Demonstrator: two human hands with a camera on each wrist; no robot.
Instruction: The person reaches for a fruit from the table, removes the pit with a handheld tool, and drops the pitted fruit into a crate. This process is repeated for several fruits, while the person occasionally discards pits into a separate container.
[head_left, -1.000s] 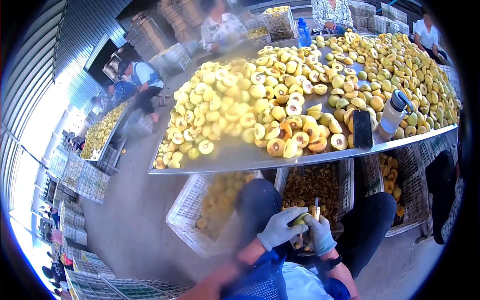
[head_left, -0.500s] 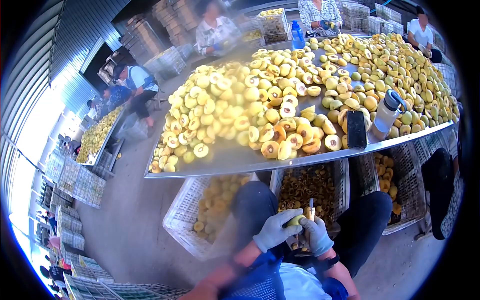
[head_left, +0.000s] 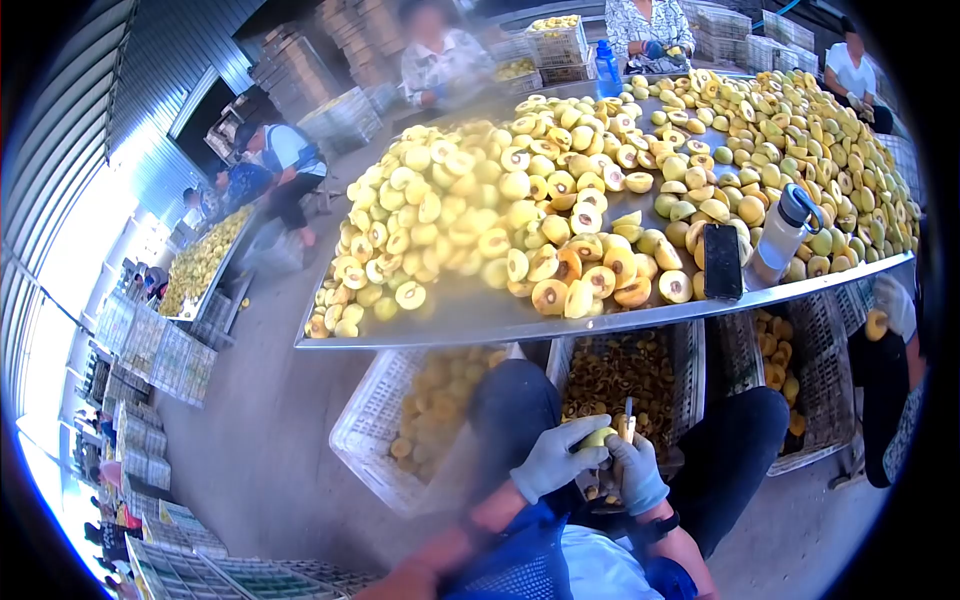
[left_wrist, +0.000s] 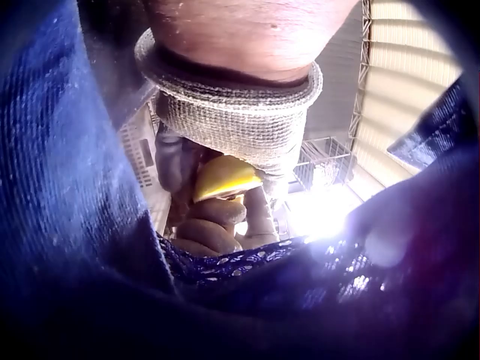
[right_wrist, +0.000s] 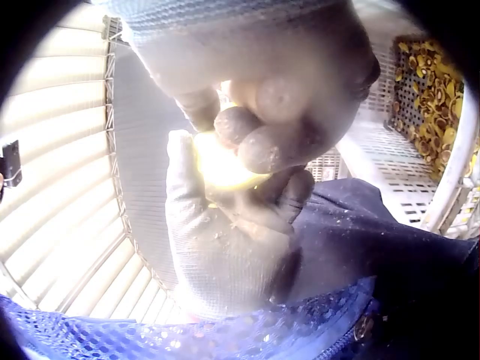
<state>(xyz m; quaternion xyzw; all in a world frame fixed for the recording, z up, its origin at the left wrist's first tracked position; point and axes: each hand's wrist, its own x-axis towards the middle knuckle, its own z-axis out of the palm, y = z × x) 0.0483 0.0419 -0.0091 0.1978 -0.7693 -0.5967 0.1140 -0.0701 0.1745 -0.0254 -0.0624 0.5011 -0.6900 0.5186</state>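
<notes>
Fruit piece: yellow-green, held between the two gloved hands in front of the person's lap; yellow also shows between the fingers in both wrist views.
Left hand: gloved, fingers and thumb curled round the fruit piece.
Right hand: gloved, closed round a pale-handled tool, close by the fruit piece; whether its fingertips touch the fruit is hard to tell.
Tool: pale handle upright above the right hand, with a narrow metal part pointing up; its exact kind cannot be told.
Crate between the knees: white, slatted, filled with brown and yellow scraps.
Left crate: white, holding yellow fruit, partly blurred.
Right crate: holding yellow-orange pieces.
Metal table: heaped with halved fruit, many cut faces showing.
Table's near edge: a black phone beside a clear bottle.
Far side: a blue bottle and seated people, one in a patterned top.
</notes>
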